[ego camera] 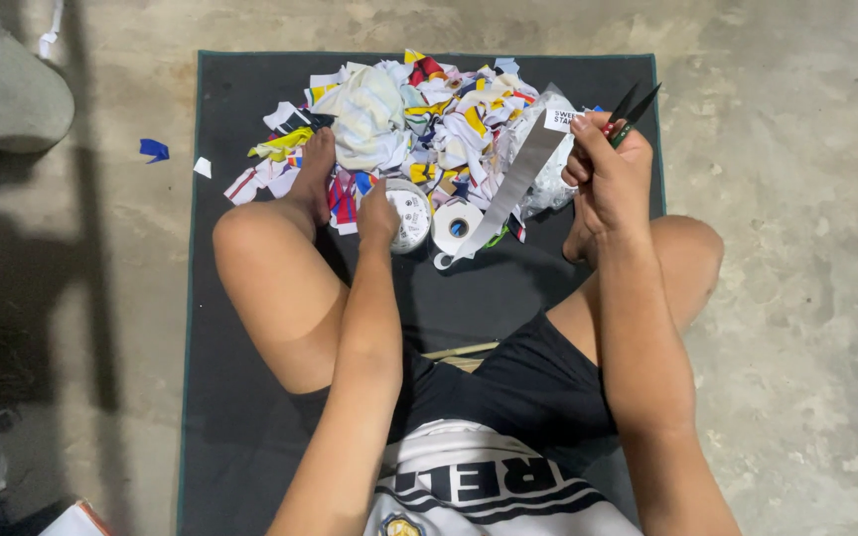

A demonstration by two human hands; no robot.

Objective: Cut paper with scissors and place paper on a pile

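Observation:
I sit cross-legged on a dark mat (250, 417). My left hand (379, 213) rests on a white tape roll (411, 213) lying on the mat. A second white tape roll (457, 226) lies just right of it, with a long strip of tape (518, 184) running up from it to my right hand (608, 169). That hand is raised, pinching the strip's upper end and holding small dark scissors (633, 109) with the blades pointing up and apart.
A heap of colourful fabric scraps (399, 119) covers the far part of the mat, with a clear plastic bag (553, 139) beside it. A grey cylinder (12, 94) stands on the concrete floor at the far left. Small scraps (154, 149) lie off the mat.

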